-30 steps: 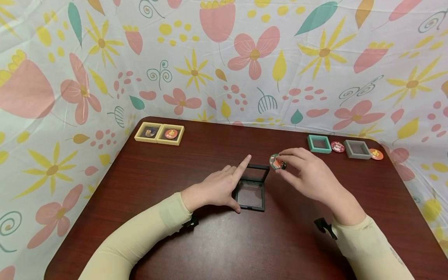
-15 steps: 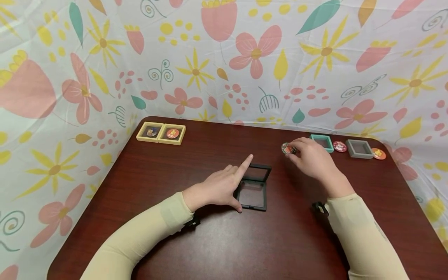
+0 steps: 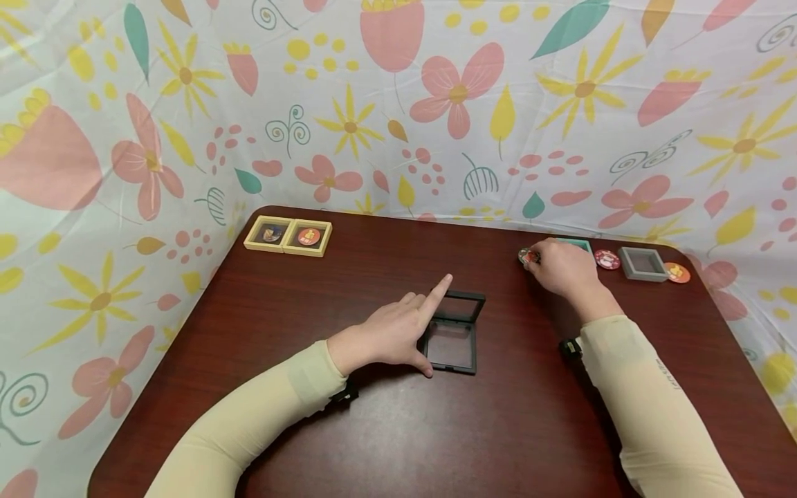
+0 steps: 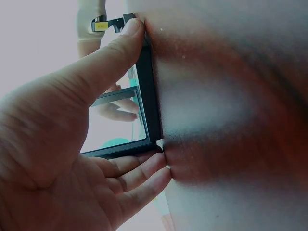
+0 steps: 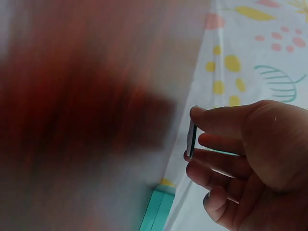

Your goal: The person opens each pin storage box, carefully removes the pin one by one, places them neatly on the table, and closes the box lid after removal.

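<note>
My right hand (image 3: pixel 566 266) pinches a round badge (image 3: pixel 528 257) with a dark, orange-patterned face toward the back right of the table. In the right wrist view the badge (image 5: pixel 191 139) appears edge-on between thumb and fingers, apart from the teal frame (image 5: pixel 159 211) below. A black hinged display frame (image 3: pixel 474 349) stands at the table's middle, its lid tilted up. Around its left side my left hand (image 3: pixel 395 333) holds it, index finger stretched along the lid. The left wrist view has the thumb on one end of the black frame (image 4: pixel 151 91) and fingers against the lid.
At the back right sit a teal frame (image 3: pixel 582 243), partly behind my right hand, a red round badge (image 3: pixel 607 259), a grey frame (image 3: pixel 644 278) and an orange round badge (image 3: pixel 679 273). Two joined yellow frames (image 3: pixel 305 253) with badges inside occupy the back left. Flowered cloth (image 3: pixel 386 104) hangs behind.
My right hand has carried the round badge from beside the black frame's lid back and to the right, near the teal frame. The left hand and black frame have stayed put.
</note>
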Motion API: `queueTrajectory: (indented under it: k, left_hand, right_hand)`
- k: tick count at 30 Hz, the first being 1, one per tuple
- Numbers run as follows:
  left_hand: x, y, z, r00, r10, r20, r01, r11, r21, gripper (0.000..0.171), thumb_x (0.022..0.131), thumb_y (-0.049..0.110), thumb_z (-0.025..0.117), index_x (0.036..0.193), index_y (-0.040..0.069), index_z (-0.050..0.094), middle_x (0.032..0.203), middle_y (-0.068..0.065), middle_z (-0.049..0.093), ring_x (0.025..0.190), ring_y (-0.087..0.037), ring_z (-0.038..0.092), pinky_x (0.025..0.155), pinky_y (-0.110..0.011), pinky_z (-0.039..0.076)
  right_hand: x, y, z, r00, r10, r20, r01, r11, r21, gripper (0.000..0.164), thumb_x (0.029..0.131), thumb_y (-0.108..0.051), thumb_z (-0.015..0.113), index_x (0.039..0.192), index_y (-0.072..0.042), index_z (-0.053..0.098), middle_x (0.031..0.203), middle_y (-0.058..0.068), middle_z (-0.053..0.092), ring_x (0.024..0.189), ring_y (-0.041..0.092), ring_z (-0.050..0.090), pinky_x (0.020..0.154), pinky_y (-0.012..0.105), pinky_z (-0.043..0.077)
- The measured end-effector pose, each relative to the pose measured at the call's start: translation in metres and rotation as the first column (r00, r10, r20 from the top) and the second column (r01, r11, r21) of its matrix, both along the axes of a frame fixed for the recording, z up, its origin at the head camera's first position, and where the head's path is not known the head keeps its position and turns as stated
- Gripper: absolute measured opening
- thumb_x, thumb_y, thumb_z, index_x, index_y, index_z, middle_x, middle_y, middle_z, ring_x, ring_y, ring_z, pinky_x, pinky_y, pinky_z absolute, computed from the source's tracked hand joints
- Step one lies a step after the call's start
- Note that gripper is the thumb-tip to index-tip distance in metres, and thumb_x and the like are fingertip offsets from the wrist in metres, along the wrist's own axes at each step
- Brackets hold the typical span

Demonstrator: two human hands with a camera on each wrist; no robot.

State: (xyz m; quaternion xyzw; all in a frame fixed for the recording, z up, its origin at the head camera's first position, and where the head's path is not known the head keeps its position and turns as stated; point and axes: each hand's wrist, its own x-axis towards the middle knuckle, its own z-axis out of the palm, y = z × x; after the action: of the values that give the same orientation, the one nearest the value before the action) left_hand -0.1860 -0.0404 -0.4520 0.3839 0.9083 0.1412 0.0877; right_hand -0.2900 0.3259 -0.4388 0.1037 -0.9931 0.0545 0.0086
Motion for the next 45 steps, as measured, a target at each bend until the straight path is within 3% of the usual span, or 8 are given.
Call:
queueTrajectory:
  k: [6, 11, 16, 24, 33, 45]
  left_hand:
    - [0.001, -0.001, 0.001, 1.000, 0.006, 0.009, -0.006, 1.000, -0.011, 0.172, 0.072, 0.063, 0.102, 0.171, 0.025, -0.033, 0.156, -0.017, 0.059, 0.153, -0.042, 0.047, 0.112, -0.046, 0.054]
    - [0.001, 0.000, 0.000, 1.000, 0.000, 0.009, 0.000, 1.000, -0.002, 0.171, 0.072, 0.062, 0.102, 0.171, 0.024, -0.033, 0.153, -0.015, 0.061, 0.149, -0.040, 0.050, 0.111, -0.045, 0.055]
    - [0.001, 0.000, -0.002, 1.000, -0.007, -0.003, 0.007, 1.000, 0.003, 0.172, 0.072, 0.062, 0.102, 0.171, 0.024, -0.033, 0.148, -0.014, 0.063, 0.145, -0.038, 0.053, 0.109, -0.044, 0.055]
    - [0.001, 0.001, -0.001, 1.000, -0.005, 0.011, 0.005, 1.000, 0.004, 0.171, 0.073, 0.061, 0.102, 0.172, 0.024, -0.032, 0.155, -0.018, 0.060, 0.152, -0.044, 0.048, 0.119, -0.048, 0.048]
    - [0.001, 0.002, 0.000, 1.000, -0.010, -0.009, 0.010, 1.000, -0.008, 0.171, 0.073, 0.062, 0.102, 0.172, 0.022, -0.031, 0.145, -0.012, 0.064, 0.139, -0.034, 0.056, 0.103, -0.042, 0.057]
    - [0.001, 0.000, 0.001, 1.000, -0.013, -0.002, 0.013, 1.000, -0.002, 0.170, 0.073, 0.062, 0.102, 0.173, 0.022, -0.030, 0.151, -0.015, 0.062, 0.147, -0.039, 0.052, 0.107, -0.044, 0.056]
  right_hand:
    - [-0.011, 0.009, -0.002, 0.999, -0.008, 0.050, 0.008, 1.000, 0.006, 0.025, 0.105, -0.025, 0.073, 0.113, -0.002, 0.075, 0.107, 0.021, 0.077, 0.090, 0.042, 0.072, 0.079, 0.064, 0.057]
    - [-0.019, 0.015, -0.006, 0.999, -0.013, 0.052, 0.012, 1.000, 0.007, 0.021, 0.104, -0.025, 0.072, 0.104, -0.004, 0.073, 0.099, 0.019, 0.075, 0.084, 0.040, 0.070, 0.074, 0.064, 0.057]
    - [-0.021, 0.019, -0.007, 0.998, -0.017, 0.054, 0.016, 1.000, 0.010, 0.024, 0.105, -0.027, 0.072, 0.107, -0.003, 0.073, 0.102, 0.022, 0.075, 0.087, 0.043, 0.070, 0.075, 0.066, 0.056]
    - [-0.021, 0.019, -0.004, 0.998, -0.026, 0.062, 0.026, 1.000, 0.008, 0.027, 0.104, -0.025, 0.072, 0.114, 0.001, 0.072, 0.109, 0.027, 0.074, 0.096, 0.047, 0.068, 0.079, 0.069, 0.056]
    - [-0.022, 0.021, -0.003, 0.996, -0.041, 0.075, 0.039, 0.999, 0.028, 0.029, 0.104, -0.024, 0.070, 0.116, 0.002, 0.072, 0.113, 0.030, 0.073, 0.099, 0.050, 0.069, 0.080, 0.070, 0.056]
    - [-0.022, 0.021, -0.004, 0.998, -0.038, 0.047, 0.037, 0.999, 0.015, 0.028, 0.104, -0.025, 0.071, 0.113, 0.002, 0.072, 0.107, 0.027, 0.074, 0.094, 0.050, 0.069, 0.077, 0.070, 0.056]
